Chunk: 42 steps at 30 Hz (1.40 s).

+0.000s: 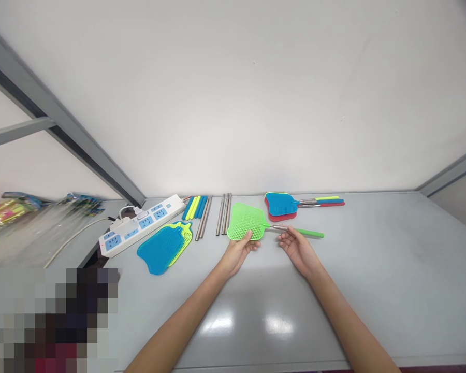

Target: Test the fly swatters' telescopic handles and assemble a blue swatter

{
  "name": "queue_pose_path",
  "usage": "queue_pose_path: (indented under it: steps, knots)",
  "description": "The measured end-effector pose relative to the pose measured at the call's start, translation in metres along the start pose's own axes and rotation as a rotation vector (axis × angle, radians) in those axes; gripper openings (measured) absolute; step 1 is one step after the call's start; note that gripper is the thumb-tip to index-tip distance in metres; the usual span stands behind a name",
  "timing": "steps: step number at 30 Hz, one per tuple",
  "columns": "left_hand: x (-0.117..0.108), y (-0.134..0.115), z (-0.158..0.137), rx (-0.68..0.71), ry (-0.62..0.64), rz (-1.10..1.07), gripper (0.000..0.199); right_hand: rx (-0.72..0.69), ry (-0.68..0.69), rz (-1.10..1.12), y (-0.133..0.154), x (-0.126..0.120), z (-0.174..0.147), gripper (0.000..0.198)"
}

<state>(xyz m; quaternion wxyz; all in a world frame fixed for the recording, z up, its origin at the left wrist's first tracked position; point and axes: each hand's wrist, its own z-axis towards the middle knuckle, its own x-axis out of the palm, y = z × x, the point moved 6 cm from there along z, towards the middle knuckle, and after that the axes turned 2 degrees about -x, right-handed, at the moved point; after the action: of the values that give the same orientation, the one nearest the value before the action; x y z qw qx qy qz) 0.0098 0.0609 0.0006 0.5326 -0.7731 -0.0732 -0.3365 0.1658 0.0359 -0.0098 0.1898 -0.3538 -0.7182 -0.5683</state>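
Note:
A light green fly swatter (248, 220) is held over the table, its mesh head to the left and its green grip to the right. My left hand (238, 251) pinches the lower edge of the head, thumb on top and fingers beneath. At the metal rod, close to the grip, my right hand (299, 248) has its upper digits closed on the swatter, while the other fingers are loosely curled. Behind it lie assembled swatters with a blue head (281, 204) and a red head (283, 217). Metal rods (226, 215) rest to the left of the green head.
A white power strip (142, 228) with a plug lies at the left. Beside it are blue swatter heads (161, 251), a yellow-green head (186, 235), and blue and yellow grips (194, 207). Plastic-bagged items (77, 207) sit far left. A wall and grey frame bars border the table.

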Motion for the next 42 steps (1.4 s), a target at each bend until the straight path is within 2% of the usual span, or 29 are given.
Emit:
queue_pose_path:
  steps: [20,26,35,42]
  knots:
    - [-0.001,0.002,0.001,-0.004,-0.002,0.003,0.019,0.009,-0.004,0.004,-0.001,-0.001,0.000,0.013]
    - [-0.001,0.000,0.001,0.029,0.010,-0.044,0.020,-0.037,0.004,-0.024,0.001,0.000,-0.001,0.013]
    - [-0.004,-0.001,0.002,0.031,-0.004,-0.093,0.020,-0.122,-0.110,-0.069,0.019,-0.012,-0.002,0.014]
    - [-0.003,-0.001,0.002,0.038,0.009,-0.070,0.019,-0.113,-0.117,-0.080,0.019,-0.018,0.002,0.021]
